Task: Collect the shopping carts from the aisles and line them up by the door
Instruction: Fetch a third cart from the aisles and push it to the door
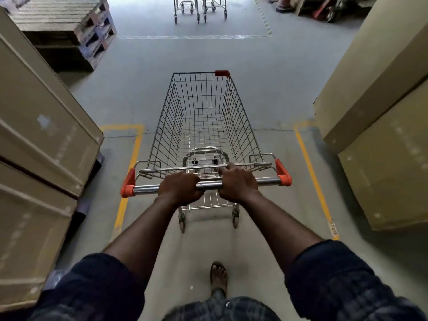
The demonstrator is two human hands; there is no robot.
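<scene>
The tubular steel handle (148, 188) of the wire-mesh cart (240, 117) is clasped by left hand (179, 187) and right hand (237, 183); far beyond them, two carts (187, 5) are cut off.

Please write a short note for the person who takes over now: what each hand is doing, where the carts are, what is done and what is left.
Left hand and right hand: both grip the handle of an empty cart, close together near its middle.
The cart stands in the aisle between tall cardboard boxes, facing two parked carts ahead.
Done: this cart is collected.
Left: roll it forward and line it up beside those two; the door is not in view.
</scene>
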